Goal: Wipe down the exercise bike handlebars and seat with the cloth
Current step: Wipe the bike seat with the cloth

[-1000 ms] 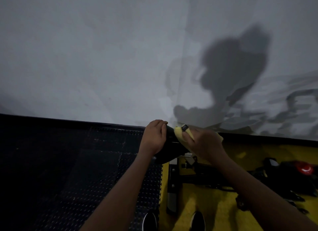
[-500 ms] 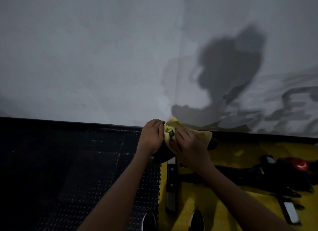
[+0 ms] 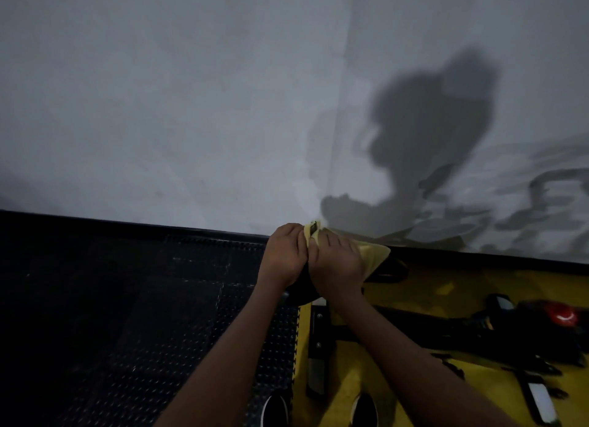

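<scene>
Both hands sat together on black seat (image 3: 304,288). Right hand (image 3: 339,267), gripping yellow cloth (image 3: 373,253), had slid leftward until touching left hand (image 3: 283,256), which clasped seat's edge. Seat wipe apparently mid-pass; handlebars not discernible.

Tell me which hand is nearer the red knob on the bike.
Right. The right hand grips the cloth, on the side towards the red knob; the left hand is beyond it, farther from the knob.

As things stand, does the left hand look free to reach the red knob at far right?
Probably not: the left hand grips the black seat, and the right hand with the cloth lies between it and the knob.
</scene>
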The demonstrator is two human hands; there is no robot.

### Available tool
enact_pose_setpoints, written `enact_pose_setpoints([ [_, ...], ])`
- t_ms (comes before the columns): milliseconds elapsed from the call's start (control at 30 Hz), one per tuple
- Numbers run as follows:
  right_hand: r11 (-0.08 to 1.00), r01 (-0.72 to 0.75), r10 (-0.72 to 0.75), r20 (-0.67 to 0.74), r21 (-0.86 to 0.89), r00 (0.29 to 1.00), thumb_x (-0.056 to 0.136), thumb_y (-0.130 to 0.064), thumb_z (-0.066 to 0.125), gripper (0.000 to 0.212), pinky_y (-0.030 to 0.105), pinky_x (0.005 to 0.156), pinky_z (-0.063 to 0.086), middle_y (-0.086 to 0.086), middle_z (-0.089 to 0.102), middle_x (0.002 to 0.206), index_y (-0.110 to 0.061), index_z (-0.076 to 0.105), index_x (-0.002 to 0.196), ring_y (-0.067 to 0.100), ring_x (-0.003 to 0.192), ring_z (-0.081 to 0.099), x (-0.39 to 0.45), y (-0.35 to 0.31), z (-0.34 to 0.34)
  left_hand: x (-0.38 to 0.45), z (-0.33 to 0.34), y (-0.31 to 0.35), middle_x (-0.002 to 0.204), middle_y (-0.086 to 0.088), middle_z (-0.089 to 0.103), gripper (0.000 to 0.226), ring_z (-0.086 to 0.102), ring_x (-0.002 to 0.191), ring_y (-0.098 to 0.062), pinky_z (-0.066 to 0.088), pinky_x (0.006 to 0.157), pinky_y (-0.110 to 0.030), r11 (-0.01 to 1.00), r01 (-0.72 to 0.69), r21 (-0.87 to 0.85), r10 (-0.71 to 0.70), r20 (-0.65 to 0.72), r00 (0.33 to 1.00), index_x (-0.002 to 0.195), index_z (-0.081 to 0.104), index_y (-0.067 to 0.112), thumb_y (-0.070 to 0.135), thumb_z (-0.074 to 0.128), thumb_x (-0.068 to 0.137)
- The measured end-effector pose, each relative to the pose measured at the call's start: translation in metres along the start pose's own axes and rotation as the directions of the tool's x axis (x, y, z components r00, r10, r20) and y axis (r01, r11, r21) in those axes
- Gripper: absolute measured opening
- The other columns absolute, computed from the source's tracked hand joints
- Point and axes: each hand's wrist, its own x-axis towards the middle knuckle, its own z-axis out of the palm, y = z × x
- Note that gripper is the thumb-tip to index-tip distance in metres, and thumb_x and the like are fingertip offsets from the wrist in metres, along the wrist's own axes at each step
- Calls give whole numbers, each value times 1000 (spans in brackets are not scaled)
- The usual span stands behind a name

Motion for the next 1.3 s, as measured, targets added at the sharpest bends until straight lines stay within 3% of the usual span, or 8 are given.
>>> enact_pose_setpoints([
  [100,982,189,-185,-193,1,964,101,-24,55,27,40,93,49,11,70,114,-6,67,117,25,102,64,-18,11,-3,0,0,-1,105,-7,69,40,58,99,-19,44,92,-32,1000,4,-11,-4,-2,1000,111,70,6,24,35,104],
  [267,910,415,-412,99,-7,906,101,-49,45,44,34,96,44,-8,59,140,-23,60,134,14,119,54,-30,69,-43,0,2,-2,112,-8,70,41,59,107,-21,40,99,-28,1000,15,18,-15,-10,1000,117,71,6,23,36,104],
  [467,933,312,-303,77,-179,950,101,-49,41,41,37,68,52,4,70,90,-17,65,94,29,80,66,8,90,-42,-1,1,-1,113,-7,70,41,59,108,-20,39,98,-25,999,15,38,-14,-31,999,117,71,6,23,36,105],
  [600,889,369,-411,-118,-272,904,104,-25,50,26,39,55,43,11,58,76,-7,66,95,32,61,54,5,56,-14,2,1,-2,109,-7,70,41,59,103,-20,43,94,-29,999,6,41,-5,-27,1000,114,71,6,24,35,105],
  [800,963,256,-262,-79,-78,962,106,-36,41,46,43,107,43,11,61,136,-7,57,138,28,125,57,-22,22,-1,-1,2,-4,111,-7,68,44,59,102,-21,46,93,-36,1000,10,14,-10,21,1000,117,69,8,30,34,103],
  [967,926,377,-377,87,18,922,105,-49,43,48,35,99,48,-3,57,144,-20,54,141,16,126,55,-34,60,-44,-4,0,1,118,-7,68,46,57,112,-21,42,102,-31,998,5,65,-6,9,1000,122,68,7,27,31,105],
  [1167,951,221,-207,84,-217,975,102,-53,27,59,37,73,48,7,72,93,-13,70,101,30,83,66,-11,110,-53,-3,0,4,117,-7,69,41,58,111,-20,41,102,-30,998,16,62,-15,-24,1000,121,69,6,23,36,105],
  [1300,955,161,-147,72,-248,986,104,-42,27,57,29,53,27,9,60,62,-11,67,79,28,49,52,9,63,-41,-1,-1,6,116,-8,70,43,58,110,-21,44,102,-35,998,21,63,-20,-17,1000,120,70,5,23,35,105],
])
